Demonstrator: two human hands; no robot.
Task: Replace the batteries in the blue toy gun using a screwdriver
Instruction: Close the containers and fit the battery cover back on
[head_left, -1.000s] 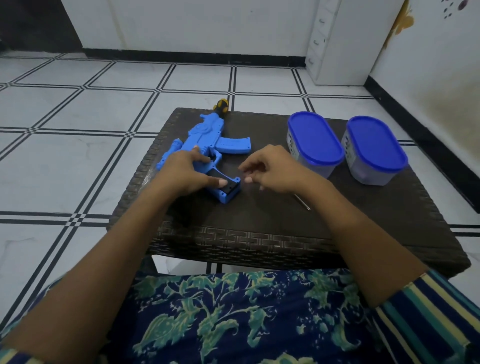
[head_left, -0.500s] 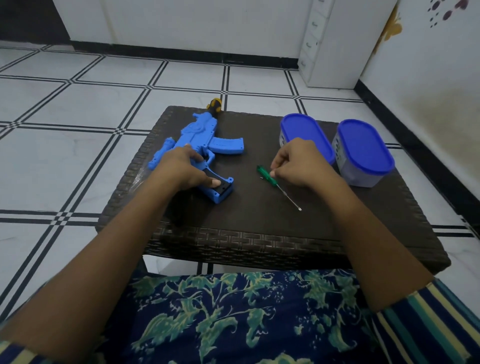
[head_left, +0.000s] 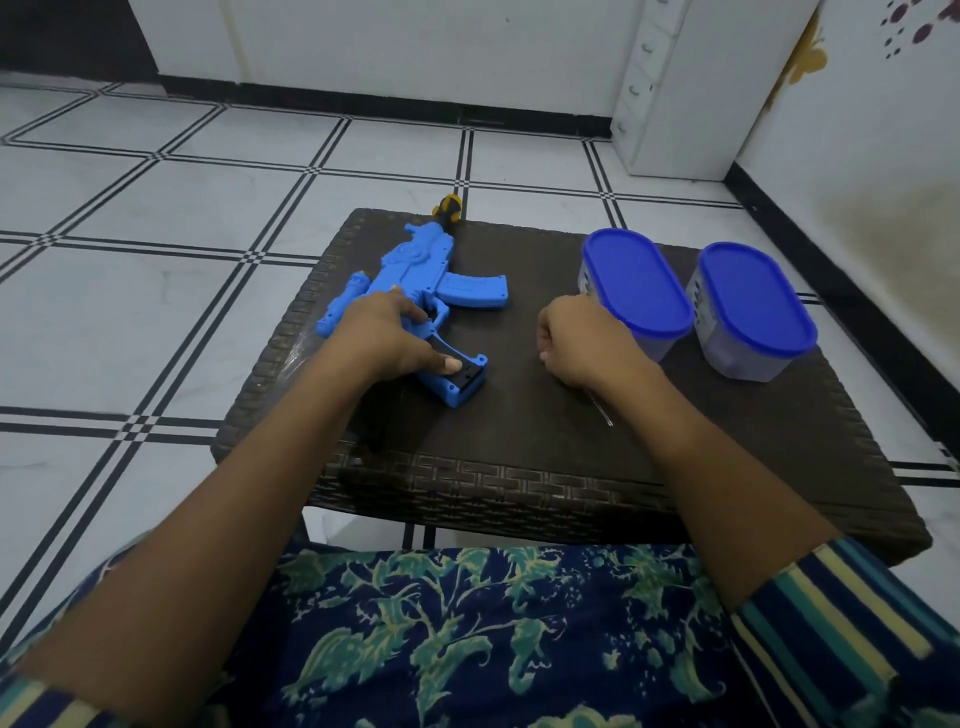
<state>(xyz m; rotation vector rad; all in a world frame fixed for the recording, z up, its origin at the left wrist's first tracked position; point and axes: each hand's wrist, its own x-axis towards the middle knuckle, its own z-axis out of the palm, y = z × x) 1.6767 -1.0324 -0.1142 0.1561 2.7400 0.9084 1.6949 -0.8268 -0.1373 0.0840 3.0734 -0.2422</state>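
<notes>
1. You have one view only, from the camera on your head, so no second view shares the scene.
2. It looks forward and steeply down over your lap at the low wicker table (head_left: 519, 488).
3. It sits close: both forearms run in from the bottom corners, and the table fills the middle.
4. Its wide angle bends the tiled floor (head_left: 156, 218) and takes in the wall (head_left: 415, 47) beyond.
</notes>
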